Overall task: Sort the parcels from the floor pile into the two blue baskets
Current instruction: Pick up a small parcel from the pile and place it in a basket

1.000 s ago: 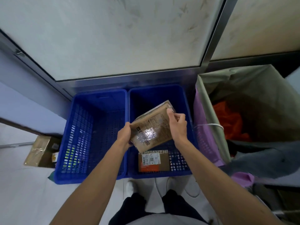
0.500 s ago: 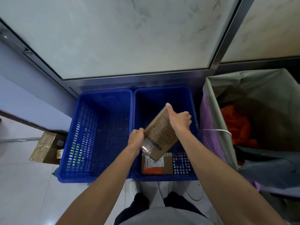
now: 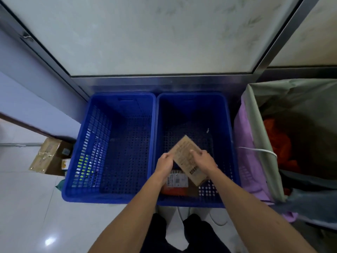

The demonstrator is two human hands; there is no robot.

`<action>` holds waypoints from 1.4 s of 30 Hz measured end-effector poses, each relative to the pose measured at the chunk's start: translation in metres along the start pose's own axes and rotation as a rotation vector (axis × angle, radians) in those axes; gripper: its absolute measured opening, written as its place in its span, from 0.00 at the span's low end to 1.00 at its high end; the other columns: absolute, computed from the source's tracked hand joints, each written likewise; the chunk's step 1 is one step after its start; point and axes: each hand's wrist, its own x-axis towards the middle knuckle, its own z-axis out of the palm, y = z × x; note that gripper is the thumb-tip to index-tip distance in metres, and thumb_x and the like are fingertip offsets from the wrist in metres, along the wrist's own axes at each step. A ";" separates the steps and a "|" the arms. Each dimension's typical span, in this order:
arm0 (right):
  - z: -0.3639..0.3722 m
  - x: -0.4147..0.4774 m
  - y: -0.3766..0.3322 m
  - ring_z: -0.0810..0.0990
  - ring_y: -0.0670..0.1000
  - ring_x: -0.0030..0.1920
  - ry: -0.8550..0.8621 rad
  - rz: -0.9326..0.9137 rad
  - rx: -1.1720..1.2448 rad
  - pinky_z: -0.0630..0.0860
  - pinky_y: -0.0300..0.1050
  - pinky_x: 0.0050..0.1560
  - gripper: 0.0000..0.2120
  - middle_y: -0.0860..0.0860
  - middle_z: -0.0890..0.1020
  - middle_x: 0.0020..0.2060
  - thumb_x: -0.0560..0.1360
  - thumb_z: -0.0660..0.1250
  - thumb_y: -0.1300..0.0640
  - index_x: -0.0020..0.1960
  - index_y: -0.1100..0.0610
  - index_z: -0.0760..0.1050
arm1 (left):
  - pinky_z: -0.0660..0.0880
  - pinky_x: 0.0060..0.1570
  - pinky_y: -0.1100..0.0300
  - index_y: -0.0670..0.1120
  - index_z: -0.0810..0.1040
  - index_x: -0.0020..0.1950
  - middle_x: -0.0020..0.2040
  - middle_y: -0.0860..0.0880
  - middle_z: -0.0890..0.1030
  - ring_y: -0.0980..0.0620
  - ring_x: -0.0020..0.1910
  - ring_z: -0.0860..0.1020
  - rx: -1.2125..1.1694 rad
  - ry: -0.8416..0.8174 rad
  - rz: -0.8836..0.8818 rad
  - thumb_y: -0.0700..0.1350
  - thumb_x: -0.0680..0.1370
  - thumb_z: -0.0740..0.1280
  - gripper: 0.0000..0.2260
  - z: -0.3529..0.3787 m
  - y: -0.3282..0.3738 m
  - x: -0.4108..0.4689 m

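- Parcel [image 3: 187,157], brown and flat, is hanging tilted within the right basket [image 3: 226,143], above a labelled parcel [image 3: 177,180] lying on its floor.
- Right hand [image 3: 203,160] is gripping its right edge, thumb on top and fingers curled under.
- Left hand [image 3: 165,162] is pinching its left corner with curled fingers.
- Left basket [image 3: 118,96] is sitting just beside.

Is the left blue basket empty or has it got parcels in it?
Empty: the left basket shows only its bare perforated floor, and no parcel lies in it.
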 end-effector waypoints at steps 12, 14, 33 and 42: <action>0.001 0.034 0.037 0.71 0.59 0.69 -0.146 -0.001 -0.111 0.71 0.53 0.67 0.38 0.58 0.68 0.74 0.80 0.58 0.34 0.79 0.58 0.58 | 0.70 0.69 0.47 0.51 0.70 0.73 0.67 0.50 0.72 0.47 0.68 0.72 0.128 -0.002 -0.027 0.53 0.85 0.59 0.17 0.013 -0.021 0.050; 0.001 0.045 0.043 0.71 0.59 0.70 -0.143 0.012 -0.110 0.70 0.55 0.68 0.38 0.57 0.68 0.75 0.80 0.58 0.34 0.80 0.57 0.58 | 0.70 0.69 0.48 0.51 0.71 0.72 0.65 0.51 0.73 0.47 0.67 0.73 0.155 -0.009 -0.013 0.53 0.85 0.59 0.17 0.020 -0.022 0.063; 0.043 0.253 0.103 0.67 0.59 0.73 0.035 0.085 0.059 0.67 0.53 0.70 0.32 0.56 0.65 0.76 0.82 0.60 0.43 0.81 0.54 0.55 | 0.73 0.52 0.58 0.52 0.74 0.69 0.63 0.51 0.77 0.53 0.54 0.76 0.276 0.051 0.142 0.53 0.83 0.61 0.15 0.069 -0.026 0.296; 0.058 0.317 0.114 0.65 0.61 0.74 0.365 0.063 0.038 0.69 0.55 0.66 0.40 0.55 0.51 0.81 0.81 0.63 0.47 0.82 0.53 0.41 | 0.70 0.62 0.57 0.47 0.68 0.75 0.68 0.50 0.76 0.50 0.62 0.75 0.267 0.073 0.139 0.55 0.79 0.65 0.26 0.086 -0.048 0.366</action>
